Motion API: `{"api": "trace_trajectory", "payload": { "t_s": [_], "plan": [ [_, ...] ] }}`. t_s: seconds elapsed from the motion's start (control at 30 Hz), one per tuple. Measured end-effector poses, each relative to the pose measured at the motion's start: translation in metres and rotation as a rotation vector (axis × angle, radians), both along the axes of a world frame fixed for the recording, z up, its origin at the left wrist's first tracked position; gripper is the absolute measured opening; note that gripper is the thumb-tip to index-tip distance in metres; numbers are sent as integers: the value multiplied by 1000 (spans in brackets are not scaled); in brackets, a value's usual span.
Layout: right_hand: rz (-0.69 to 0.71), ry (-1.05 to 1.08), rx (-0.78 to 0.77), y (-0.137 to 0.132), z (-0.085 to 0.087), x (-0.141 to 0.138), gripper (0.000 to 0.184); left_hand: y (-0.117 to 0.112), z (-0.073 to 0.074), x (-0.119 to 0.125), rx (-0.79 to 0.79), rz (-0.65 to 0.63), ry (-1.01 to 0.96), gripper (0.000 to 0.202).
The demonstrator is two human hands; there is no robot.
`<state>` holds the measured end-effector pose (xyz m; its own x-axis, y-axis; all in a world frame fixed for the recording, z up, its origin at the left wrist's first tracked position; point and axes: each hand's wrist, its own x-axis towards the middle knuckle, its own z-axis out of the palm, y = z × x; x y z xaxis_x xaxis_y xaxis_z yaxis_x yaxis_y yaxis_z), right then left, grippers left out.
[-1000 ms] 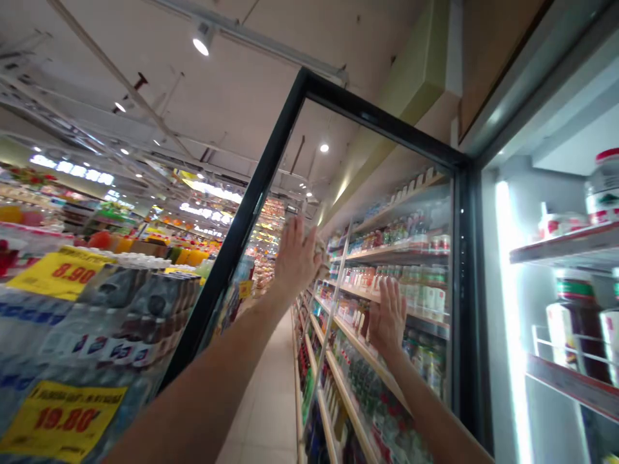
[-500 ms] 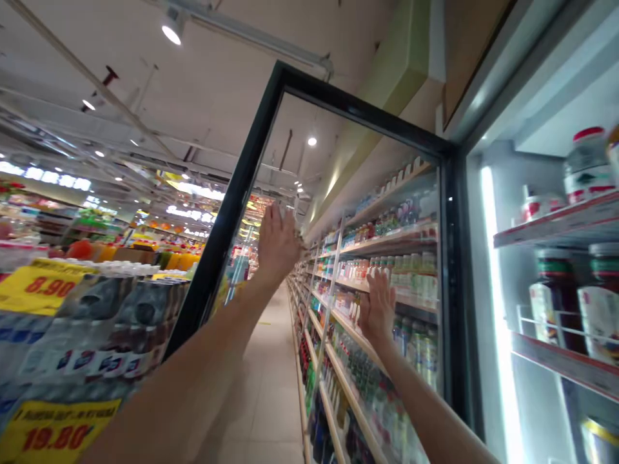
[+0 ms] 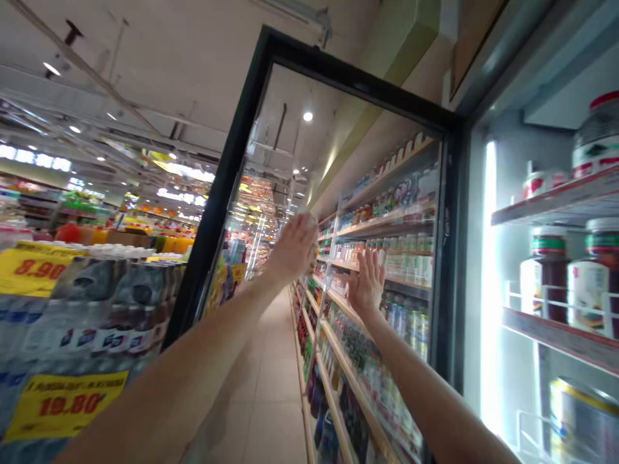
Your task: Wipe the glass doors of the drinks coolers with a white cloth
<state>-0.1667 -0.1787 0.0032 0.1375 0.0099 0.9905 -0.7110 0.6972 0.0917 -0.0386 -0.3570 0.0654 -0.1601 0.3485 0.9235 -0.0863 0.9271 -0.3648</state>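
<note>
The left hand [image 3: 293, 248] is hiding its palm before the glass door [image 3: 338, 69]. Right of the door, the view is cropping a can [image 3: 580, 419].

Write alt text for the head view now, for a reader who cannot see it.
Left hand and right hand, fingers extended, reach toward the glass of an open cooler door. Bottles line lit shelves at right; packed drinks with yellow price signs fill the left.

A yellow 8.90 sign [image 3: 36, 267] sits above a yellow 19.80 sign [image 3: 68, 405] among stacked bottle packs [image 3: 101, 328].
</note>
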Motion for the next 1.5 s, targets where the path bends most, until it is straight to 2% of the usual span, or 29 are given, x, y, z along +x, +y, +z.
{"api": "trace_trajectory", "payload": {
  "t_s": [0.07, 0.13, 0.2, 0.27, 0.3, 0.33, 0.37, 0.47, 0.5, 0.53, 0.57, 0.67, 0.73, 0.77, 0.87, 0.9, 0.93, 0.97, 1.03, 1.07, 1.1, 1.13, 1.2, 1.23, 1.27, 1.3, 1.4, 1.43, 1.5],
  "plan": [
    [6, -16, 3, 0, 0, -3, 50, 14, -18, -11, -262, -46, -185, 47],
    [3, -37, 11, 0, 0, -4, 51, 15, -26, -14, -364, -69, -275, 47],
    [-9, -49, 12, 0, 0, -5, 52, -1, -19, -9, -224, -61, -201, 49],
    [-30, -60, 22, 0, 1, -4, 54, -18, -9, -5, 79, -43, 28, 55],
    [-41, -64, 26, 0, 1, -4, 54, -23, -6, -4, 172, -37, 100, 57],
    [-49, -69, 30, 0, 1, -3, 54, -23, -8, -6, 187, -38, 116, 57],
    [-55, -75, 32, 0, 1, -3, 54, -19, -13, -9, 124, -45, 75, 57],
    [-68, -87, 32, 0, 2, -3, 52, 0, -37, -18, -307, -82, -228, 52],
    [-72, -90, 35, -1, 2, -4, 52, 1, -44, -18, -380, -80, -285, 50],
    [-77, -93, 37, -1, 2, -4, 51, -3, -47, -17, -373, -68, -289, 50],
    [-82, -94, 39, -1, 2, -5, 51, -11, -48, -13, -286, -52, -234, 50],
    [-97, -85, 47, -3, 2, -5, 53, -44, -43, 1, 161, -10, 87, 58],
    [-107, -79, 43, -4, 3, -5, 54, -55, -46, 5, 279, 1, 197, 62],
    [-112, -80, 41, -5, 3, -5, 55, -55, -52, 5, 230, 2, 176, 62],
    [-128, -100, 48, -6, 3, -5, 55, -47, -76, 0, -164, -7, -95, 56],
    [-132, -104, 52, -7, 3, -6, 55, -47, -82, -1, -247, -3, -164, 55],
    [-133, -107, 54, -8, 3, -6, 55, -49, -86, -1, -238, 10, -173, 54],
    [-133, -107, 54, -9, 2, -7, 54, -52, -89, -1, -136, 32, -118, 54],
    [-132, -105, 49, -10, 2, -8, 54, -57, -91, -1, 181, 77, 86, 57],
    [-132, -103, 49, -11, 1, -8, 54, -57, -92, -2, 275, 85, 159, 58],
    [-133, -103, 49, -11, 1, -8, 54, -55, -94, -3, 277, 79, 172, 58],
    [-135, -103, 52, -11, 1, -8, 54, -52, -97, -4, 173, 56, 119, 58],
    [-139, -104, 56, -10, 1, -8, 54, -47, -101, -6, -153, -16, -65, 54],
    [-141, -105, 57, -10, 0, -8, 54, -48, -101, -6, -243, -43, -110, 52],
    [-142, -107, 59, -10, 0, -8, 54, -51, -100, -6, -252, -55, -106, 51],
    [-142, -107, 60, -9, 0, -8, 54, -57, -98, -4, -186, -53, -54, 53],
    [-142, -96, 54, -9, 0, -7, 55, -75, -91, 2, 153, -2, 177, 61],
    [-141, -92, 50, -9, 0, -7, 55, -77, -91, 2, 178, 9, 189, 62],
    [-137, -84, 42, -9, 0, -8, 54, -72, -94, 1, 37, 7, 79, 61]
  ]
}}
